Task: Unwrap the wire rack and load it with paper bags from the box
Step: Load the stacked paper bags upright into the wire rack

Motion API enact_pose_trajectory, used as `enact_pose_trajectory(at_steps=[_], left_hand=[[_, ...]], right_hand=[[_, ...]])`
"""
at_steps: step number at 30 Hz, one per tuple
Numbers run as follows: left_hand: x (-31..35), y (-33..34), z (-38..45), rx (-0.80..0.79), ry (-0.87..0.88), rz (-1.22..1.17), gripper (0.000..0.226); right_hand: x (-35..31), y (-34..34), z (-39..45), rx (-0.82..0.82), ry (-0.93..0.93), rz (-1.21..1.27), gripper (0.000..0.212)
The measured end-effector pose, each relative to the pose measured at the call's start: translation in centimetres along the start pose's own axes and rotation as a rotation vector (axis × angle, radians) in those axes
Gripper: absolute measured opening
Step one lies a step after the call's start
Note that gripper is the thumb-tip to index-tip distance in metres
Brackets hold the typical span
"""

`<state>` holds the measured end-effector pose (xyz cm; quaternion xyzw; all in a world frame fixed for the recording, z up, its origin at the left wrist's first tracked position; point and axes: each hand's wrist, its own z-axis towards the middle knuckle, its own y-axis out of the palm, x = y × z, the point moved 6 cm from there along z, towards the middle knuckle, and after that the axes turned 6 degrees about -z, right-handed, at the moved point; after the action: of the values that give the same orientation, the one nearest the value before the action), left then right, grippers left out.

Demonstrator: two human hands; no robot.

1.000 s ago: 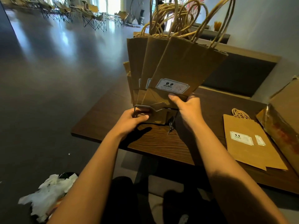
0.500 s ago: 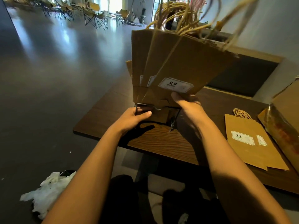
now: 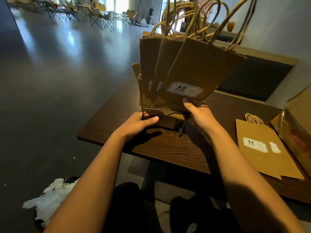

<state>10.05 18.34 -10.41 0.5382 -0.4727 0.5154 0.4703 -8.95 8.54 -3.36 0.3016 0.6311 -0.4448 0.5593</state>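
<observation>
A dark wire rack [image 3: 170,113] stands near the front edge of the wooden table [image 3: 168,148]. Several brown paper bags [image 3: 193,69] with twisted rope handles stand upright in it, fanned to the right, each with a white "9.9" label. My left hand [image 3: 141,123] grips the rack's front left corner. My right hand [image 3: 196,113] holds the lower edge of the front bag, thumb on its face. More bags [image 3: 262,148] lie flat on the table at the right. The cardboard box [image 3: 297,125] sits at the right edge.
Crumpled white wrapping [image 3: 48,197] lies on the dark floor at lower left. A dark bench back [image 3: 255,79] runs behind the table along the wall. Folding chairs [image 3: 101,19] stand far across the room.
The bags leaned further right half a second ago and have swung back to a fanned, more upright stand. Both hands stay at the rack's front.
</observation>
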Motion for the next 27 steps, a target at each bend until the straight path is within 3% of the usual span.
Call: enact_pose_trajectory(at_steps=[2,6,10,15,19,21,22,23,25,27], left_hand=[[-0.1,-0.1,0.1,0.006,-0.004,-0.019,0.026],[0.0,-0.1,0.4,0.028,0.005,0.037,0.023],[0.0,-0.2,0.4,0.027,0.013,0.069,0.024],[-0.3,-0.4,0.3,-0.031,0.01,0.045,0.032],[-1.0,-1.2,0.1,0.05,0.025,-0.197,0.033],[-1.1,-2.0,0.0,0.191,0.117,-0.093,0.019],[-1.1,-2.3,0.0,0.254,0.171,-0.012,0.013],[-1.0,-2.6,-0.1,0.299,0.219,0.043,0.008],[-0.4,-2.5,-0.4,0.339,0.29,0.058,0.01],[0.4,-2.2,-0.7,0.352,0.327,0.072,0.014]], right_hand=[[1.0,0.0,0.2,0.006,0.071,0.075,0.07],[1.8,0.0,0.1,0.036,0.127,0.29,0.032],[1.1,0.5,0.3,-0.046,0.051,0.323,0.043],[2.6,0.5,0.9,-0.159,0.163,0.226,0.051],[5.4,-0.9,0.8,-0.083,0.262,0.041,0.077],[6.7,-1.4,0.7,-0.055,0.328,0.015,0.109],[7.0,-1.3,0.6,-0.051,0.355,0.076,0.115],[6.8,-0.7,0.2,-0.056,0.362,0.189,0.101],[6.1,0.2,-0.7,-0.031,0.358,0.325,0.04],[6.7,0.5,-0.7,-0.008,0.36,0.349,0.017]])
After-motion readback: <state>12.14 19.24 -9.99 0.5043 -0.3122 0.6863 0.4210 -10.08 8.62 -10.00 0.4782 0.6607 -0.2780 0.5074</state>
